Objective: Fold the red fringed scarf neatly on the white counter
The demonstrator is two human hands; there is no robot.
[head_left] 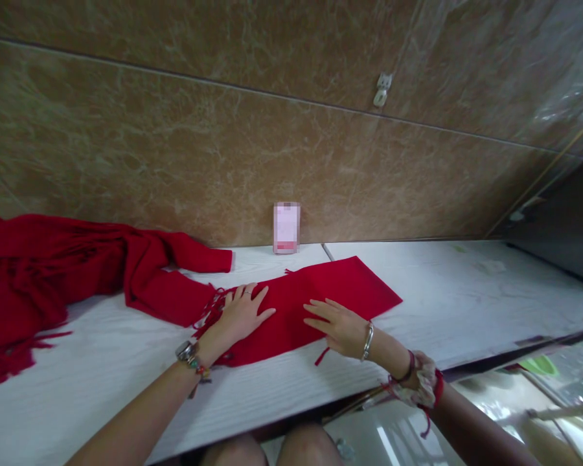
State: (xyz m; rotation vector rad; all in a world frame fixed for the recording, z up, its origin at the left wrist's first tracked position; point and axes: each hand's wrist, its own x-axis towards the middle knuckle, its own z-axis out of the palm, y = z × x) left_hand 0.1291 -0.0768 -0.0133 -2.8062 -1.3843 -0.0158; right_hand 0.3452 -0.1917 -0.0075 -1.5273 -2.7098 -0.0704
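Observation:
A folded red scarf [291, 307] with fringe at its left end lies flat on the white table [447, 285]. My left hand [243, 315] rests on the scarf near the fringed end, fingers spread and a ring on one of them. Toward the middle of the scarf, my right hand [335, 325] lies over its near edge with fingers stretched out. Neither hand grips the cloth. More red fringed cloth [102, 259] is heaped at the left, reaching up to the fringe beside my left hand.
A phone-like device [286, 228], its screen blurred, leans upright against the brown marbled wall [199, 149]. A small white fitting [383, 90] is on the wall. A dark panel [558, 213] stands at the right end. Below the table's front edge a green item [539, 366] shows.

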